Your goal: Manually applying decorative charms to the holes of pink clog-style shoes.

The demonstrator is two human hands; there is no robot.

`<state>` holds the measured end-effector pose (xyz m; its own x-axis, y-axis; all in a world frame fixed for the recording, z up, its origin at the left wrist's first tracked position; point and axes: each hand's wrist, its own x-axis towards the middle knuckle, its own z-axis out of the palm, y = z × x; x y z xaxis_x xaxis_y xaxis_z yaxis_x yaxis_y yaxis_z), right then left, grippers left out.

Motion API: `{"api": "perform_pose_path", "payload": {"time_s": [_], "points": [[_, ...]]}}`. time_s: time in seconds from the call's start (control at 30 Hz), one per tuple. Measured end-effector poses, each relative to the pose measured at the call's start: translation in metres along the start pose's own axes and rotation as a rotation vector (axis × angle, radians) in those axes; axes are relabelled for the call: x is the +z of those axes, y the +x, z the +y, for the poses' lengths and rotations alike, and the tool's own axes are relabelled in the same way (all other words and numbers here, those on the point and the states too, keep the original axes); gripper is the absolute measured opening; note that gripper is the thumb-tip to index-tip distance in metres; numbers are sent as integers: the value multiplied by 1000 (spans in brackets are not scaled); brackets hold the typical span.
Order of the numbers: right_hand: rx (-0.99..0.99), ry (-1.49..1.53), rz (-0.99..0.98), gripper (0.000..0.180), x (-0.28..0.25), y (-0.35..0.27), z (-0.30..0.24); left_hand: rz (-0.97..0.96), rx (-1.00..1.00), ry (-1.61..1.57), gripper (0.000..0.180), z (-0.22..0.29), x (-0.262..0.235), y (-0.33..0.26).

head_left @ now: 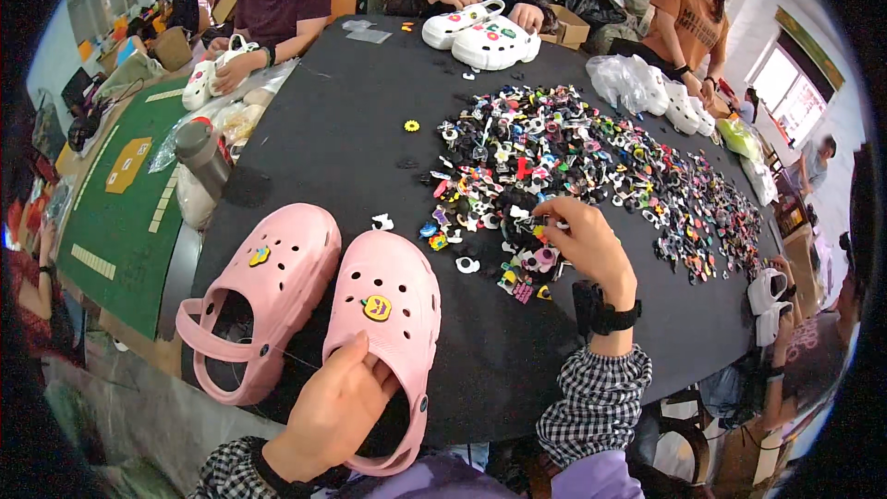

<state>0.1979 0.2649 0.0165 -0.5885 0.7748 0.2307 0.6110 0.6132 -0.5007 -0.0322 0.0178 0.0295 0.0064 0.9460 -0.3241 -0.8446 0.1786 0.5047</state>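
Two pink clogs lie side by side at the near left of the black table. My left hand (340, 407) grips the right pink clog (386, 268), thumb on top and fingers inside its opening. That clog bears a yellow pumpkin-face charm (376, 308) among its holes. The left pink clog (277, 249) carries a small yellow and blue charm (260, 257). At the near edge of a heap of mixed shoe charms (554, 143), my right hand (591, 240) has thumb and forefinger pinched together. Whatever lies between those fingertips is too small to make out.
Across the table (323, 143), a person handles white clogs (494, 44) with charms. Others hold white clogs at the left and right. A grey bottle (201, 155) stands by the left edge, beside a green board (125, 212). Clear plastic bags (614, 79) lie at the far right.
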Motion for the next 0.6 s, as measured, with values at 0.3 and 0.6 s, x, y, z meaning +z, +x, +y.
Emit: {"api": "perform_pose_path", "payload": {"time_s": [0.3,0.6], "points": [[-38,-30,172,15,3,2,4,15,-28,-30,44,0,1,1],[-50,74,249,19,0,5,-10,32,-68,-81,44,-1,-3,5]]}}
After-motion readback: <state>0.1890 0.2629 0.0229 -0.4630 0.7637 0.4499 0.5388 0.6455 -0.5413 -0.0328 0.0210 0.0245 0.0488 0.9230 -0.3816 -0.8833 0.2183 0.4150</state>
